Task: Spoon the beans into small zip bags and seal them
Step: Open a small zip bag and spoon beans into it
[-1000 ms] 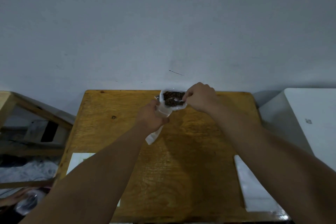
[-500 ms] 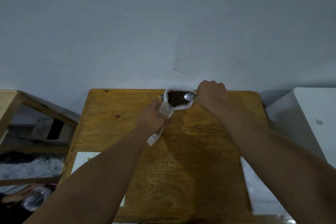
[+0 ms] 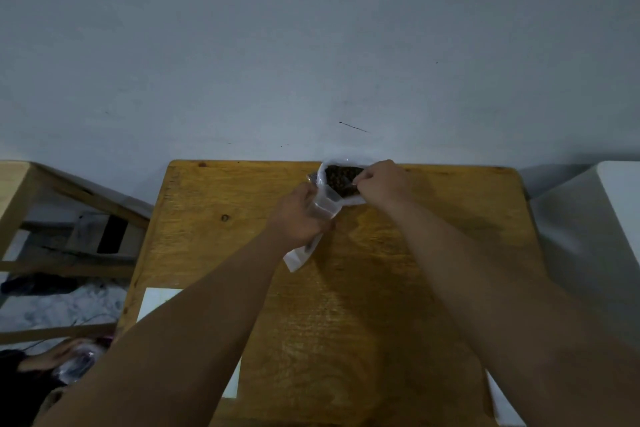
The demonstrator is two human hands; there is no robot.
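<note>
Wooden table (image 3: 398, 305) is standing against a grey-blue wall (image 3: 311, 45), with a dark streak (image 3: 354, 127) showing just above the table's far edge. A white sheet (image 3: 156, 302) is lying at its left edge, another sheet (image 3: 498, 402) at the near right corner. A wooden frame (image 3: 14, 191) is standing to the left, crumpled pale cloth (image 3: 59, 305) lying under it. A white unit (image 3: 616, 204) is sitting on the right.

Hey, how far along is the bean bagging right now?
Done: no sealed bag shows on the table. In hand: the left hand holds a small bag, and the right hand dips a spoon into the beans. Left: fill this bag and seal it.
</note>
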